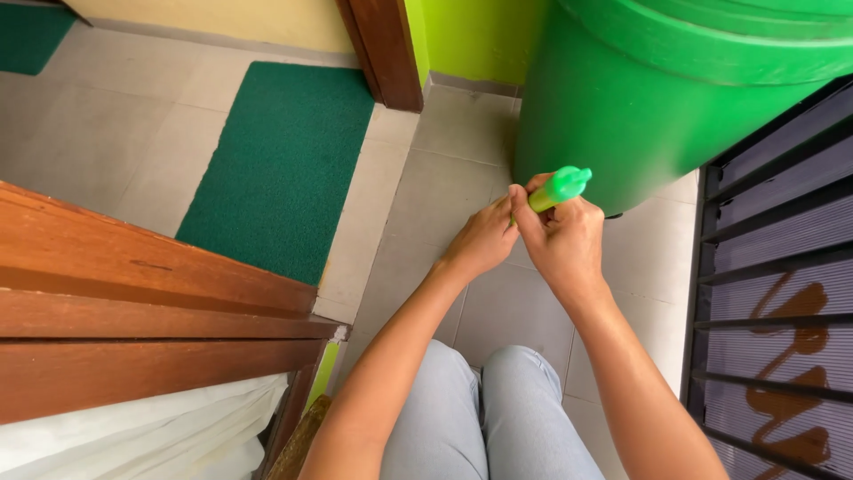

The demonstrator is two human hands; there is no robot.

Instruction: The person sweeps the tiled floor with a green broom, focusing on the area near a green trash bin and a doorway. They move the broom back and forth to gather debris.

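Both hands on a small green tube, held low over the tiled floor

Right hand (564, 240) clenched round the green tube (558, 188); its cap end pokes out of the fist toward 1 o'clock. Left hand (484, 240) sits at 9 o'clock of the right, touching it, fingertips (512, 206) pinching the tube's lower end. Big green barrel (640, 107) just beyond the tube at 12 to 1 o'clock. Green doormat (284, 160) well off at 9 o'clock. Dark metal grille (782, 293) at 3 o'clock. Knees in pale jeans (489, 409) at 6 o'clock

Pale tiled floor (462, 178), green mat (284, 160), lime wall (471, 36), wooden frame (133, 302), dark grille (782, 267).
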